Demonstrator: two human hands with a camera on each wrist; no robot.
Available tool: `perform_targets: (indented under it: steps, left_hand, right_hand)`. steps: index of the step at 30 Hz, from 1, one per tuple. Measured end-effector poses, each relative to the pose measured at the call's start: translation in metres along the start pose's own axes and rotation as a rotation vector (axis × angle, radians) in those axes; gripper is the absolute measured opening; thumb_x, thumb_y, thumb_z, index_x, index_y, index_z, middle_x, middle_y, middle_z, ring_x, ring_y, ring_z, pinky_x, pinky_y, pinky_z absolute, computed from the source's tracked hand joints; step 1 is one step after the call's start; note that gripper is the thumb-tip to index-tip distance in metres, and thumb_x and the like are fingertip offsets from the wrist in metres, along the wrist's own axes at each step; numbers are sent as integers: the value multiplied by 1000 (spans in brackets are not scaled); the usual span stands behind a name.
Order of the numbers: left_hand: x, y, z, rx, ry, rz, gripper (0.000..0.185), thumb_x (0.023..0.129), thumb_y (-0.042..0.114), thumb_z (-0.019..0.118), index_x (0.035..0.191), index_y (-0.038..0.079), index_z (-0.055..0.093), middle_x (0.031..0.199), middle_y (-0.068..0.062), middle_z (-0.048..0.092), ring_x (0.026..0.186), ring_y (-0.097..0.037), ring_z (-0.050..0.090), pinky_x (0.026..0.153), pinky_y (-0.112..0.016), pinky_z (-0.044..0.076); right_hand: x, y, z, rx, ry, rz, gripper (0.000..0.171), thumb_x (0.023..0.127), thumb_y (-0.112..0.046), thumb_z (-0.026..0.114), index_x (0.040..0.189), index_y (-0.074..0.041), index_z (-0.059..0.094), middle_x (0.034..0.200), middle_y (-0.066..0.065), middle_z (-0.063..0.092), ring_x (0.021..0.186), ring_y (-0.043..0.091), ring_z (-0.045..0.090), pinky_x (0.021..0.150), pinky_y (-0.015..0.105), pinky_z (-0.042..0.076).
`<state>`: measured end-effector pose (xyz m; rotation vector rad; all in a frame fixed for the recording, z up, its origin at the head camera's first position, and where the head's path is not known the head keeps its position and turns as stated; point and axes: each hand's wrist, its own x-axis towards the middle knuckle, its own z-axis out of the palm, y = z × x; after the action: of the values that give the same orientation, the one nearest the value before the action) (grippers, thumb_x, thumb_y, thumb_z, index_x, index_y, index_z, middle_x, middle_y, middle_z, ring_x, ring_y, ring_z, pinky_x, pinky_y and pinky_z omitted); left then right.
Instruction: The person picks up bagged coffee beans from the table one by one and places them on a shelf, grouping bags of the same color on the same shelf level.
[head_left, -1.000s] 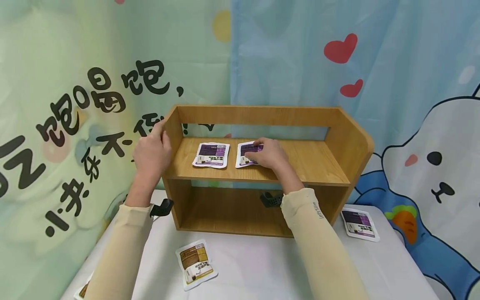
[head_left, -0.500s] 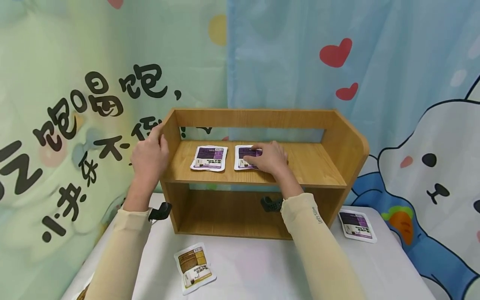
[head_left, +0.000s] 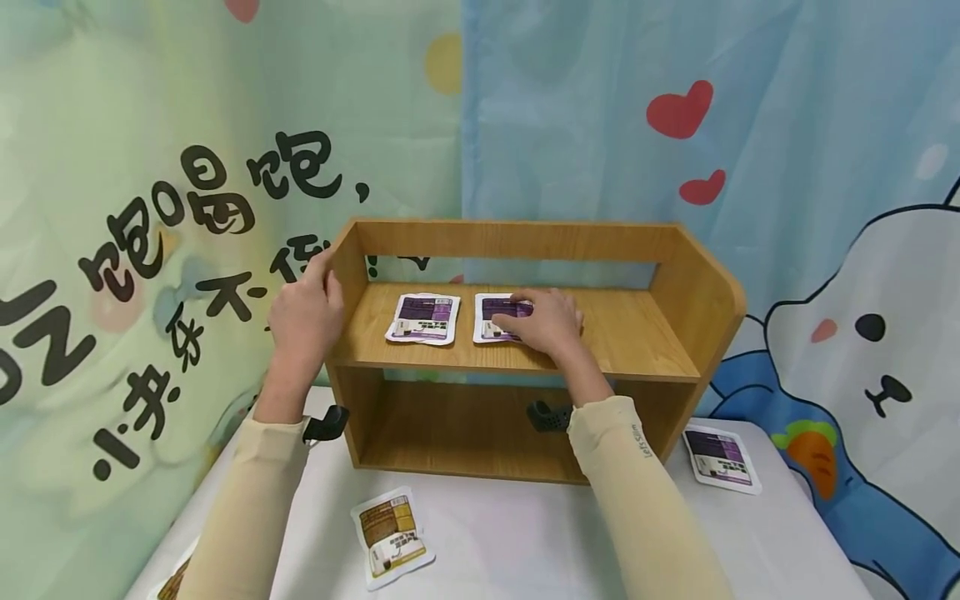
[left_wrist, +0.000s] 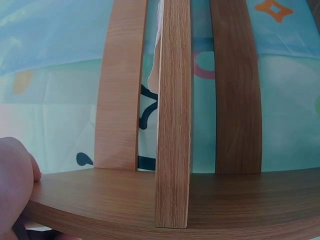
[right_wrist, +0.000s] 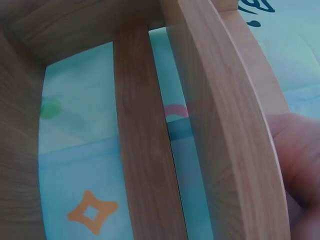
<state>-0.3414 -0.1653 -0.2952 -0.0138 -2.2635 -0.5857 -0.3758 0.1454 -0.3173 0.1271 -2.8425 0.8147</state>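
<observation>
l grip [head_left: 306, 315] clasps shelf [head_left: 622, 333] side; r grip [head_left: 547, 322] on purple pack [head_left: 486, 328], can't tell if pinched; sideways nudge might skew it.

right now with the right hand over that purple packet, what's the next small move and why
Probably lift the right hand clear: the purple packet beneath it already lies flat on the upper shelf, beside a second purple packet.

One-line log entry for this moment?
left hand: grips wooden rack | right hand: touches purple packet on upper shelf | brown packet: on table
</observation>
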Motion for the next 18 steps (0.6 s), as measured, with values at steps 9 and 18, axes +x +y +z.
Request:
perform_targets:
  steps: [9,18]
  left_hand:
    - [-1,-1,2,-16,5,0,36,102,21,43,135,14,57,66,-17,59,47,-27,43,41,-36,31]
    - [-2,4,-1,-18,16,-15,37,102,20,43,135,14,58,76,-21,66,49,-31,47,42,-40,34]
  right_hand:
    - [-21,9,-12,349,232,-49,37,95,-33,62,122,-8,66,129,16,52,111,36,50,89,52,40]
    - [-75,31,-45,429,261,-189,24,95,-19,64,111,-2,69,113,12,64,93,27,56,76,37,44]
